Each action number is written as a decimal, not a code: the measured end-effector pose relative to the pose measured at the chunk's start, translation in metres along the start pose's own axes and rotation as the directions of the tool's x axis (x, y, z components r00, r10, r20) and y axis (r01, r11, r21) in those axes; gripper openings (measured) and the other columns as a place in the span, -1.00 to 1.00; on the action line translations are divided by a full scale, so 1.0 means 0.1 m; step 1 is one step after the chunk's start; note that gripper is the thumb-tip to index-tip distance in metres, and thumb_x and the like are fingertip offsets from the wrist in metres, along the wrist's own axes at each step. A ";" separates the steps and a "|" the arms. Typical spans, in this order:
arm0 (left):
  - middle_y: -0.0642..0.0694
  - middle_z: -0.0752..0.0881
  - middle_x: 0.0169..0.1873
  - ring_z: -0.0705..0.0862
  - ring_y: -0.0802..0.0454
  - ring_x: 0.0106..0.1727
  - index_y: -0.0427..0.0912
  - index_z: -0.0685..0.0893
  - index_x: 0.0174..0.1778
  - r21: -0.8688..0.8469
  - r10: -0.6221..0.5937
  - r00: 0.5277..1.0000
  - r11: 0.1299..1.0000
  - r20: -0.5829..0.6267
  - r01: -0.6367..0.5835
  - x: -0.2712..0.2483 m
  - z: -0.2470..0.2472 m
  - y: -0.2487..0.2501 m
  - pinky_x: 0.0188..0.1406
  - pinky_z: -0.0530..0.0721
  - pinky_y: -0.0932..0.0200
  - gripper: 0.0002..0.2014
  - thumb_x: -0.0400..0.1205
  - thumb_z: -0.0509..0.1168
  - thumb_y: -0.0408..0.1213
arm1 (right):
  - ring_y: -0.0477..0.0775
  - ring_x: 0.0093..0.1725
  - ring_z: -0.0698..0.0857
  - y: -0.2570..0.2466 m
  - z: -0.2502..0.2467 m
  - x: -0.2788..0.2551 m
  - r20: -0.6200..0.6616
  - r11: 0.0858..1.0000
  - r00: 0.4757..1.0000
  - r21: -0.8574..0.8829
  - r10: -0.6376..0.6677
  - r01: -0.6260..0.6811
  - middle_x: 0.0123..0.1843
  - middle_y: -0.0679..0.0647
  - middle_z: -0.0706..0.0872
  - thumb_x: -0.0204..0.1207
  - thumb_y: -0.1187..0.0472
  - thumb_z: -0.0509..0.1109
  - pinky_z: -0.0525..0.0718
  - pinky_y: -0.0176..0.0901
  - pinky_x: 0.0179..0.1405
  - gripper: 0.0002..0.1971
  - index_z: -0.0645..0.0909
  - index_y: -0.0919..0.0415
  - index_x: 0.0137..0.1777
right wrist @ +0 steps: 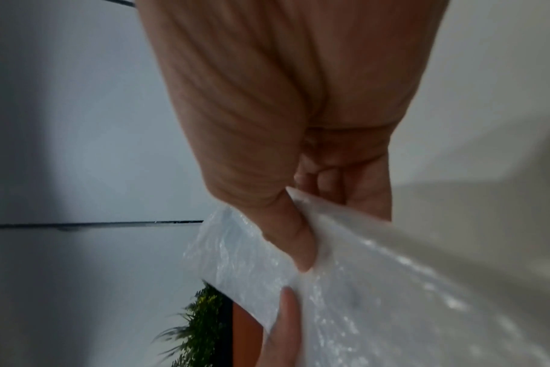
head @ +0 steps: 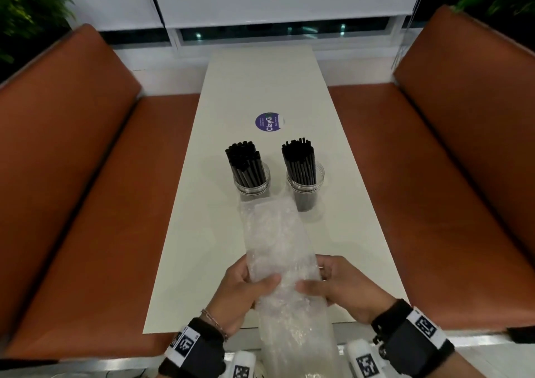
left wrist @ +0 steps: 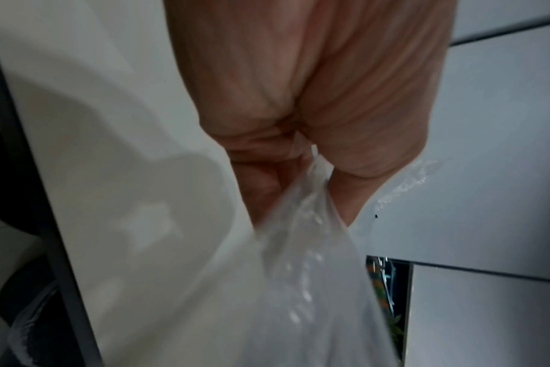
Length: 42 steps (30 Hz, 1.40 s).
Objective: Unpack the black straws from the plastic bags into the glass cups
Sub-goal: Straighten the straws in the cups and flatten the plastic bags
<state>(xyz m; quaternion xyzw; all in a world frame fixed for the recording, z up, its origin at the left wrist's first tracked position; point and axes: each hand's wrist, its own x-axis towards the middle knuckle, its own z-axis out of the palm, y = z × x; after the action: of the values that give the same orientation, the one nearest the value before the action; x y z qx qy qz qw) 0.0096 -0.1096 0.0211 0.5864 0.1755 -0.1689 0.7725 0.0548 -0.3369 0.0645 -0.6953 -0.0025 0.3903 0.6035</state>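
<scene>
Two clear glass cups stand side by side mid-table, the left cup (head: 252,185) and the right cup (head: 305,186), each packed with upright black straws (head: 244,160). An empty, crumpled clear plastic bag (head: 282,250) stretches from the cups toward the near table edge and hangs past it. My left hand (head: 246,286) grips the bag's left side, thumb on top. My right hand (head: 337,283) pinches its right side. The left wrist view shows fingers curled round the bag (left wrist: 302,285); the right wrist view shows thumb and fingers pinching the bag (right wrist: 377,298).
The long white table (head: 260,88) carries a round purple sticker (head: 268,121) beyond the cups. Orange padded benches flank it, left (head: 86,175) and right (head: 463,175). A window with white blinds lies at the far end, plants in both upper corners.
</scene>
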 end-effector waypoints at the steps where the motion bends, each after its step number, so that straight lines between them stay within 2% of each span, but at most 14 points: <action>1: -0.33 0.87 0.17 0.88 -0.33 0.12 -0.20 0.77 0.28 -0.014 -0.014 1.000 1.000 -0.006 0.014 -0.01 -0.04 -0.02 0.02 0.83 -0.34 -0.54 0.44 0.64 -0.41 | 0.12 -0.03 0.93 0.02 -0.01 0.00 -0.009 1.000 1.000 0.012 0.002 -0.002 0.11 0.15 0.94 0.60 0.38 0.58 0.90 -0.02 -0.16 -0.72 0.82 0.13 0.27; 5: -0.34 0.91 0.03 0.86 -0.19 -0.06 -0.22 0.93 -0.05 0.019 0.024 1.000 1.000 -0.003 -0.024 -0.08 -0.07 -0.03 -0.05 0.71 -0.14 -0.72 0.32 0.62 -0.38 | 0.08 -0.14 0.90 0.05 -0.05 0.03 0.054 0.997 0.998 0.074 0.024 -0.028 0.10 0.25 0.93 0.63 0.47 0.49 0.89 -0.09 -0.27 -0.75 0.88 0.18 0.17; 8: -0.22 0.85 0.29 0.81 -0.28 0.24 -0.22 0.96 -0.17 0.010 0.127 0.984 0.992 0.122 -0.129 -0.12 -0.06 0.04 0.25 0.73 -0.36 -0.78 0.43 0.44 -0.53 | -0.02 -0.38 0.83 0.05 -0.08 0.08 0.057 0.990 0.996 0.125 0.065 -0.071 -0.20 0.11 0.88 0.68 0.62 0.23 0.75 -0.25 -0.50 -0.59 0.86 0.27 -0.11; 11: -0.22 0.77 0.41 0.70 -0.38 0.44 -0.22 0.91 0.17 -0.195 0.098 0.979 0.979 0.179 -0.063 -0.19 -0.08 0.12 0.31 0.69 -0.31 -0.53 0.41 0.38 -0.66 | 0.01 -0.47 0.77 0.04 -0.14 0.16 0.024 0.985 0.998 0.165 0.053 -0.057 -0.33 0.14 0.80 0.65 0.70 0.08 0.65 -0.31 -0.60 -0.41 0.79 0.24 -0.37; 14: -0.34 0.74 0.38 0.73 -0.40 0.31 -0.21 0.57 0.64 -0.585 -0.054 0.958 0.782 0.280 0.215 -0.23 -0.10 0.18 0.26 0.67 -0.28 -0.27 0.52 0.57 -0.14 | 0.05 -0.40 0.80 0.05 -0.20 0.24 0.014 0.991 1.000 0.137 0.008 -0.010 -0.31 0.17 0.81 0.56 0.75 -0.02 0.72 -0.27 -0.49 -0.38 0.73 0.27 -0.42; 17: -0.36 0.65 0.53 0.61 -0.38 0.57 -0.25 0.61 0.61 -0.393 -0.242 0.915 0.845 0.322 0.362 -0.32 0.02 0.24 0.67 0.39 -0.37 -0.22 0.72 0.16 0.35 | 0.12 -0.21 0.83 0.02 -0.22 0.30 -0.001 0.999 0.999 0.021 -0.033 0.033 -0.19 0.24 0.84 0.48 0.74 -0.01 0.80 -0.15 -0.26 -0.40 0.77 0.25 -0.38; 21: -0.30 0.86 0.25 0.86 -0.17 0.21 -0.31 0.83 0.30 -0.038 -0.222 0.957 0.972 0.189 0.233 -0.29 0.14 0.20 0.15 0.82 -0.02 -0.66 0.67 0.51 -0.19 | 0.13 -0.06 0.82 -0.04 -0.20 0.29 -0.018 0.998 0.998 -0.026 -0.056 0.056 -0.01 0.30 0.88 0.46 0.74 0.06 0.82 -0.02 -0.11 -0.39 0.86 0.17 -0.24; 23: -0.30 0.89 0.15 0.90 -0.13 0.06 -0.33 0.84 0.24 0.048 -0.195 0.969 0.981 0.153 0.189 -0.23 0.12 0.12 -0.05 0.85 0.06 -0.75 0.64 0.54 -0.44 | 0.08 0.02 0.82 -0.06 -0.24 0.24 0.002 0.994 0.999 0.102 -0.046 0.046 0.15 0.16 0.90 0.59 0.68 0.17 0.81 -0.11 -0.12 -0.45 0.85 0.11 0.13; 27: -0.25 0.92 0.02 0.91 -0.10 -0.04 -0.32 0.83 0.17 0.120 -0.101 0.995 0.988 -0.006 0.101 -0.14 0.15 0.11 -0.18 0.83 0.12 -0.78 0.61 0.57 -0.44 | 0.29 0.10 0.78 0.05 -0.30 0.17 0.073 0.863 0.997 0.503 0.015 -0.050 0.30 0.30 0.81 0.75 0.15 0.35 0.77 0.17 0.07 -0.60 0.62 0.17 0.55; 30: -0.19 0.93 0.01 0.92 -0.08 -0.02 -0.28 0.81 0.19 0.145 -0.029 0.996 0.989 -0.089 0.042 -0.08 0.20 0.08 -0.20 0.82 0.15 -0.73 0.58 0.61 -0.39 | 0.27 0.14 0.86 0.12 -0.21 0.10 0.079 0.943 0.993 0.316 0.088 -0.108 0.25 0.18 0.88 0.71 -0.21 0.35 0.81 0.26 0.20 -0.51 0.72 0.12 0.44; 33: -0.19 0.93 0.05 0.92 -0.10 0.02 -0.23 0.80 0.21 0.135 0.004 0.997 0.991 -0.076 0.006 -0.06 0.21 0.04 -0.18 0.83 0.12 -0.67 0.54 0.64 -0.43 | 0.25 0.23 0.88 0.22 -0.16 0.03 0.030 0.995 0.999 0.098 -0.017 0.014 0.26 0.16 0.90 0.63 0.17 0.58 0.82 0.36 0.26 -0.58 0.67 0.10 0.47; 37: -0.21 0.89 0.18 0.84 -0.26 0.24 -0.24 0.83 0.23 0.124 0.005 0.995 0.992 0.095 -0.017 0.00 0.09 -0.03 0.19 0.84 -0.26 -0.56 0.46 0.62 -0.64 | 0.41 0.28 0.84 0.29 -0.25 -0.06 0.000 0.984 0.999 0.171 -0.050 0.049 0.27 0.24 0.89 0.67 0.38 0.49 0.72 0.45 0.31 -0.67 0.76 0.12 0.39; 40: -0.26 0.81 0.34 0.74 -0.31 0.44 -0.32 0.93 0.04 0.079 0.034 0.964 0.995 0.263 -0.057 0.00 0.07 -0.04 0.37 0.72 -0.22 -0.64 0.37 0.57 -0.68 | 0.28 0.09 0.86 0.34 -0.31 -0.16 -0.015 0.989 0.999 0.141 -0.047 0.049 0.14 0.17 0.92 0.68 0.45 0.41 0.81 0.15 0.04 -0.74 0.89 0.15 0.09; 42: -0.36 0.69 0.48 0.64 -0.38 0.53 -0.36 0.86 0.17 -0.053 0.002 0.931 0.998 0.365 0.019 0.01 0.06 -0.03 0.37 0.62 -0.28 -0.54 0.33 0.47 -0.63 | 0.26 0.13 0.87 0.39 -0.39 -0.22 -0.046 0.990 0.998 0.126 -0.052 0.057 0.18 0.17 0.92 0.67 0.49 0.40 0.82 0.12 0.08 -0.75 0.90 0.24 0.00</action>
<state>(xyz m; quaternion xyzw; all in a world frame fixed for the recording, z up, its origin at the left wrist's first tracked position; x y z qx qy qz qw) 0.0095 -0.1159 0.0189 0.5222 0.0362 -0.2733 0.8071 0.0420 -0.3905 0.0422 -0.6633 0.0161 0.3583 0.6568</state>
